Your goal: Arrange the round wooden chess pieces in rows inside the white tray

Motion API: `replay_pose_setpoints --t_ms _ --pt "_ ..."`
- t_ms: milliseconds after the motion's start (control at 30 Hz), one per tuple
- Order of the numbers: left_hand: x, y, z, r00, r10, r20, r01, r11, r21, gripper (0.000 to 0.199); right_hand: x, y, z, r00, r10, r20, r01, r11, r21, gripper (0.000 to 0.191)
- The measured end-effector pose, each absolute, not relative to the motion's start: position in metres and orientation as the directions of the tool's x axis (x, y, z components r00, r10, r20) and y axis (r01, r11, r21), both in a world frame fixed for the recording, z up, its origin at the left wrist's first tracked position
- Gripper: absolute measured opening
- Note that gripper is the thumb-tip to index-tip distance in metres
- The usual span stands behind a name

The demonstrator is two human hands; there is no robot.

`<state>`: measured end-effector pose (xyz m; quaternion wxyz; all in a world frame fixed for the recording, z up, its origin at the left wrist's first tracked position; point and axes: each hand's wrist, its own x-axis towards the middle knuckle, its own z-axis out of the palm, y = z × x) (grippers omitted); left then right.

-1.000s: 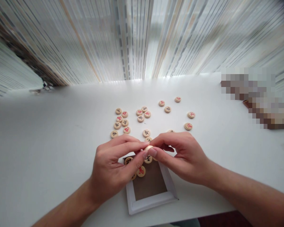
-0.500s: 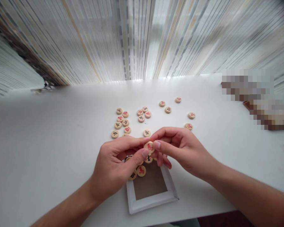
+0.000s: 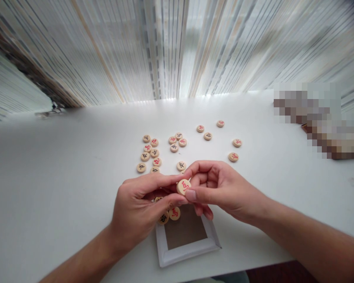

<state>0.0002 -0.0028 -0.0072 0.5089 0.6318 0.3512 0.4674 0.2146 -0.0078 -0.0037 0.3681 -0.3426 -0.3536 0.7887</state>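
A round wooden piece with a red character (image 3: 183,187) is held above the far end of a white-rimmed box (image 3: 191,250). My left hand (image 3: 147,202) grips it from the left between thumb and fingers. From the right, my right hand (image 3: 218,186) pinches the same piece, its thumb at the lower right edge. Below my left hand, a red-marked piece (image 3: 174,213) and a black-marked piece (image 3: 163,217) lie in the box. Other pieces there are partly hidden by my fingers.
Several round pieces lie on the white table (image 3: 76,169) beyond my hands, among them a black-marked one (image 3: 141,167) and a red-marked one (image 3: 233,157). A striped curtain (image 3: 171,47) hangs behind. A partly pixelated brown object (image 3: 336,151) is at the right.
The held piece has tilted and sits slightly lower. My right thumb has moved down to its lower edge, and my left thumb has shifted lower too. The view has moved slightly.
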Motion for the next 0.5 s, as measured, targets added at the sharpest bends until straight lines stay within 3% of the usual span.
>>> replay_pose_setpoints --t_ms 267,500 --pt "-0.005 -0.003 -0.011 0.395 0.785 0.478 0.105 -0.555 0.825 0.041 0.2112 -0.0078 0.0 -0.469 0.818 -0.333 -0.288 -0.498 -0.818 0.039" --pt "-0.002 -0.0042 -0.0086 0.431 0.761 0.484 0.111 -0.577 0.809 0.04 0.2114 -0.0105 0.0035 -0.451 0.839 -0.304 -0.278 -0.456 -0.846 0.036"
